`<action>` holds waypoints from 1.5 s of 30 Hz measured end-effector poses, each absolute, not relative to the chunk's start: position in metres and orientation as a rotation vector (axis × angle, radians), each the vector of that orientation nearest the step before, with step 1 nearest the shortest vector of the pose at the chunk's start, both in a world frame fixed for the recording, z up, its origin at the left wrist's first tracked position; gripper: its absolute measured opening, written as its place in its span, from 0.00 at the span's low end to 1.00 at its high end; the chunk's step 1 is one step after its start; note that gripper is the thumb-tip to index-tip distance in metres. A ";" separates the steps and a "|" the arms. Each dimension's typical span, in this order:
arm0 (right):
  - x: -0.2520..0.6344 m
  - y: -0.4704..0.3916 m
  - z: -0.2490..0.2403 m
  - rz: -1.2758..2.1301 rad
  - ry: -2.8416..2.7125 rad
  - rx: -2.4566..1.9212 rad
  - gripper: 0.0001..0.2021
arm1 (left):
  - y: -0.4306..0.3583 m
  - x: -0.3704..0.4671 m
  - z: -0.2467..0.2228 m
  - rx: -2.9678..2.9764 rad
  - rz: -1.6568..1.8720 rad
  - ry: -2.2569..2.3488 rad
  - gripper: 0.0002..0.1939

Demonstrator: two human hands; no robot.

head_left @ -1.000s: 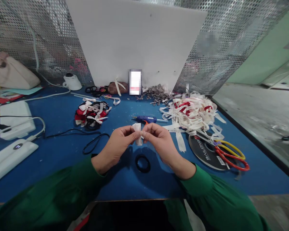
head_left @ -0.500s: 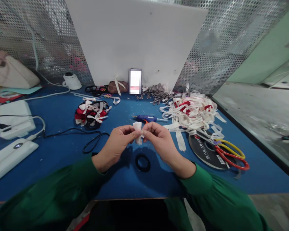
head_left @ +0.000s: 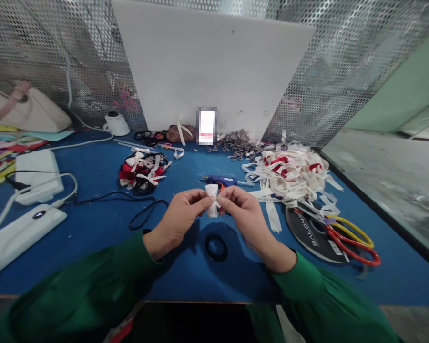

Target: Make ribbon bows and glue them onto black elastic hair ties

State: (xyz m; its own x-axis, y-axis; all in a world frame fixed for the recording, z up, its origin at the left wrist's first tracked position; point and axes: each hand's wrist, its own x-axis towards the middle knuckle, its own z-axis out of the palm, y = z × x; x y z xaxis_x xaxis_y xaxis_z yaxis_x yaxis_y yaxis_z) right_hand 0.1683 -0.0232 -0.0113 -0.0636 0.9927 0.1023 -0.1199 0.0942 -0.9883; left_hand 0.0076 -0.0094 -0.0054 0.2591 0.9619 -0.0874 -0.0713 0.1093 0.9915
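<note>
A small white ribbon bow [head_left: 211, 194] is pinched upright between my two hands, above the blue table. My left hand [head_left: 180, 214] is closed on its left side with thumb and forefinger. On the other side, the thumb and forefinger of my right hand [head_left: 245, 216] grip the bow near its middle. Below them a black hair tie [head_left: 216, 247] lies flat on the table. Just beyond the hands rests a blue glue gun [head_left: 221, 180] with a clear glue stick in its back end.
Right of my hands lie a heap of white and red ribbon [head_left: 293, 171], a black ribbon spool [head_left: 312, 238] and red-and-yellow scissors [head_left: 353, 240]. Decorated hair ties [head_left: 143, 171] are piled at left. A white power bank [head_left: 25, 238] and black cable [head_left: 107, 195] sit further left.
The whole view has shifted slightly, so the table appears further right and lower. The bow has turned a little and shows more of its face; both hands still pinch it.
</note>
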 end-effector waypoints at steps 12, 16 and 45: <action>0.176 -0.017 -0.017 0.761 -1.544 -1.079 0.12 | -0.010 0.005 -0.004 1.144 0.889 0.843 0.15; 0.174 -0.018 -0.019 0.819 -1.488 -1.116 0.09 | -0.011 0.006 0.000 1.037 0.868 0.839 0.19; 0.174 -0.017 -0.024 0.709 -1.538 -1.122 0.10 | -0.012 0.006 -0.005 1.087 0.875 0.901 0.16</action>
